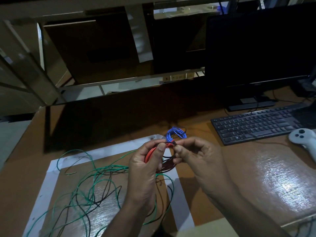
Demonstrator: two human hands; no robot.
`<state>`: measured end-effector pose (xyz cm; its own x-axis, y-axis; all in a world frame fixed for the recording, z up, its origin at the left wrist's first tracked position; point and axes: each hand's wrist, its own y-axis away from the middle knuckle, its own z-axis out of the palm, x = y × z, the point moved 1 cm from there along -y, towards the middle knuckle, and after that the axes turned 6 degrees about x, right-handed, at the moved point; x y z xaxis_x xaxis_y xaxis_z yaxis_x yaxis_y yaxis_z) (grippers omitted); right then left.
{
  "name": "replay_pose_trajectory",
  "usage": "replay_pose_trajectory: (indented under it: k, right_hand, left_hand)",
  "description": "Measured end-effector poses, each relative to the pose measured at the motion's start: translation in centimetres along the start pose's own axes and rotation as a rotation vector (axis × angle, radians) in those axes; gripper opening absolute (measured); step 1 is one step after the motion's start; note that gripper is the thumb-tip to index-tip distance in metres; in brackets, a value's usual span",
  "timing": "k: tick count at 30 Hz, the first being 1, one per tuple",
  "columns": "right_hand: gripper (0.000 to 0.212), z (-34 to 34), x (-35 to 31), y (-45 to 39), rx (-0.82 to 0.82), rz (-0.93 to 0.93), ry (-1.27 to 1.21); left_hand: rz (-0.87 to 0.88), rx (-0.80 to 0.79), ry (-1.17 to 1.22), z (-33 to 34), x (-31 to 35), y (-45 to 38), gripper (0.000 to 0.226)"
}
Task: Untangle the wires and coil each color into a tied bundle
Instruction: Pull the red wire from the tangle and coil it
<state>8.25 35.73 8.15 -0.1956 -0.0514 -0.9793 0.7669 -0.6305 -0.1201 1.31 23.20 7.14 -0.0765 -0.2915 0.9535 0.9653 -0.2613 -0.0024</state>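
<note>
Wire of thin, light, springy kind is judged to uncoil unless pinched at the crossing of its turns. The red coil (150, 153) is held above the taped mat (177, 194) by the left hand (145, 170), fingers curled round it; its top is pinched by the right hand (195, 158). The blue bundle (175, 134) lies just beyond. Loose green wire (95, 178) and black wire (106, 189) sprawl near left. A keyboard (256, 124) and a controller (302, 137) lie right, well apart.
</note>
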Motion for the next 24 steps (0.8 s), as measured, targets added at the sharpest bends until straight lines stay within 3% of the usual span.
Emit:
replay_pose_trajectory:
  k: [5,8,16,20,24]
  right_hand:
    - [0.018,0.4,-0.3,0.3,0.024,-0.073,0.051]
    - [0.006,0.6,-0.6,0.7,0.041,-0.006,-0.027]
    - [0.014,1.3,-0.2,1.2,0.047,0.142,-0.178]
    - [0.020,1.4,-0.3,1.1,0.055,0.144,-0.190]
    - [0.014,1.4,-0.5,1.1,0.051,0.144,-0.229]
  left_hand:
    - [0.000,0.001,0.005,0.3,0.2,0.1,0.022]
    - [0.006,0.020,0.012,0.3,0.3,0.1,0.026]
    - [0.023,0.050,-0.002,0.4,0.4,0.2,0.031]
    - [0.056,0.061,0.005,0.7,0.7,0.4,0.024]
    - [0.057,0.061,0.044,1.0,0.9,0.6,0.024]
